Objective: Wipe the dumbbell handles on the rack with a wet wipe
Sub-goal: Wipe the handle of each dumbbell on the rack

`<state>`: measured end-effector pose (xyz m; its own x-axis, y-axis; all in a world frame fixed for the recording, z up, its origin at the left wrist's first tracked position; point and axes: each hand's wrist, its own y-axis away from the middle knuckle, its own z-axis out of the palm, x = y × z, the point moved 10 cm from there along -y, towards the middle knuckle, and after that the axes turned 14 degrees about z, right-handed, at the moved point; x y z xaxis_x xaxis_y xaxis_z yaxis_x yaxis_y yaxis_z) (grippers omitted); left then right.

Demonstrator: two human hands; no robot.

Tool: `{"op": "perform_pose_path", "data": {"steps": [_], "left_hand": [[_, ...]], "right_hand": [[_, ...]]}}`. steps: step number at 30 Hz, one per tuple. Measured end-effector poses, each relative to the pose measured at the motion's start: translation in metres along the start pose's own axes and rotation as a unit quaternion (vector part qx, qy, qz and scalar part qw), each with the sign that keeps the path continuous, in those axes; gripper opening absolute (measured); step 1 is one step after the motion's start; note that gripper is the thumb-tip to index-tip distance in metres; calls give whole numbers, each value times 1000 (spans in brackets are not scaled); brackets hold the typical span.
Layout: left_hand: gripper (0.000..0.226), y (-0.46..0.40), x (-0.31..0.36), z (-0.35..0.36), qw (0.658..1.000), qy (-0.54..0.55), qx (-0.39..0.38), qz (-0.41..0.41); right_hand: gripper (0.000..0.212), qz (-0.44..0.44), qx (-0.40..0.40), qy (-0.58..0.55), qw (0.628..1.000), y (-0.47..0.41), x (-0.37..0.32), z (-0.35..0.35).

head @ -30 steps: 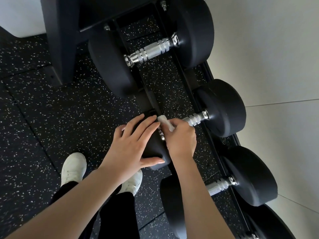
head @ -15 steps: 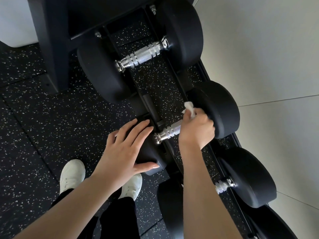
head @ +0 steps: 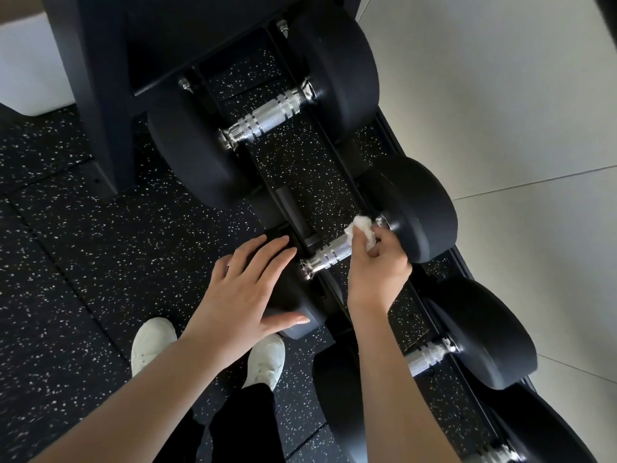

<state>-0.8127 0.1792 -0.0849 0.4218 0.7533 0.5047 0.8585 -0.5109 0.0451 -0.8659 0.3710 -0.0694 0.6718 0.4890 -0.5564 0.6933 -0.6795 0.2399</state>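
- Head view, starting at the fingers (head: 359, 240) of the right hand (head: 379, 267): they are curled round a crumpled white wipe (head: 362, 228) and press it onto the far end of the middle dumbbell's metal handle (head: 329, 257), right beside the far black weight (head: 420, 208).
- Left hand (head: 247, 292) lies flat, fingers straight and spread, resting on the near black weight (head: 293, 309) of the same dumbbell; it holds nothing and looks to be steadying the dumbbell.
- Wipe sits at the handle's far end; the bare, ridged stretch of handle runs from the right hand's fingers toward the left hand.
- Progress, as a judgement: this handle is mid-wipe. Whether the bare stretch has been done cannot be told from the metal.
- Big dumbbell handle (head: 267, 121) farther up the rack (head: 290, 208) shows no wipe on it; whether it is already clean cannot be told.
- Next handle (head: 429, 357) lies nearer the person, to the right of the right forearm, and another metal end shows at the bottom edge; both probably wait their turn.
- Below all this are the speckled rubber floor (head: 83, 262) and white shoes (head: 152, 342).
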Motion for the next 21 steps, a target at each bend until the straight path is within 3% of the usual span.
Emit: {"op": "perform_pose_path", "data": {"steps": [6, 15, 21], "left_hand": [[78, -5, -20, -37, 999, -31, -18, 17], [69, -22, -70, -123, 995, -96, -10, 37], [74, -33, -108, -132, 991, -130, -15, 4]], "right_hand": [[13, 59, -68, -51, 995, 24, -4, -4], [13, 86, -46, -196, 976, 33, -93, -4], [20, 81, -32, -163, 983, 35, -123, 41]]}}
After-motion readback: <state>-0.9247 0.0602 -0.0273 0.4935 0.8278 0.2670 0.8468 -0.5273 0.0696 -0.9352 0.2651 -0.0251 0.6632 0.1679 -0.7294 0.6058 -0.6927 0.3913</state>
